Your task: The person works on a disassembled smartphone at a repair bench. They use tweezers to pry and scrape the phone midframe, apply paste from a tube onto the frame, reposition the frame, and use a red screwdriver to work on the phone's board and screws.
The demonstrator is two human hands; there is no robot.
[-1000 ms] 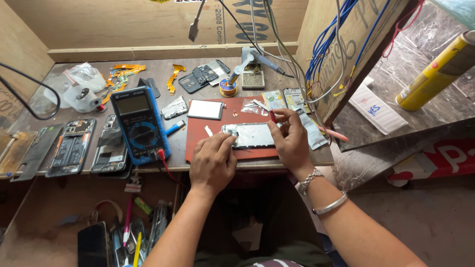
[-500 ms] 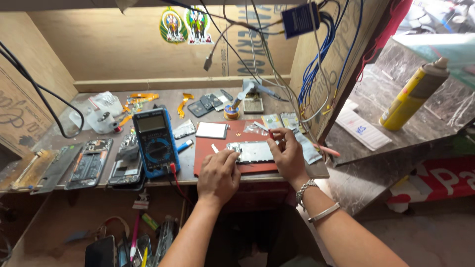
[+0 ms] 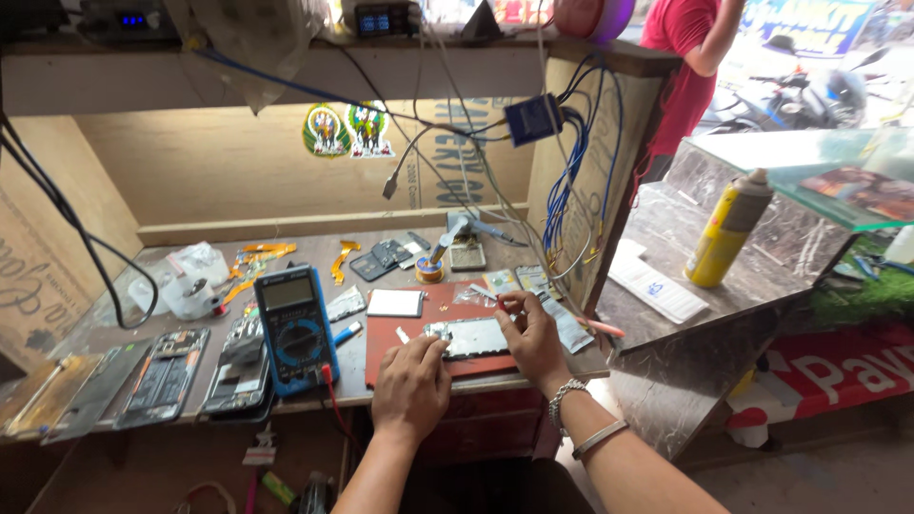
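- The opened phone lies on the red mat, lower centre of frame.
- My left hand pins its near edge, fingers curled.
- My right hand pinches a thin tool over its right end.
- I judge we're mid-disassembly; next needs steady, fine prying.
- Blue multimeter sits left.

A small phone-repair stall open to the street. On the wooden surface, a blue multimeter sits as the hub: opened phones lie left of it, a red work mat right of it, flex cables behind it. Loose wires hang above; a motorbike stands far right beyond.
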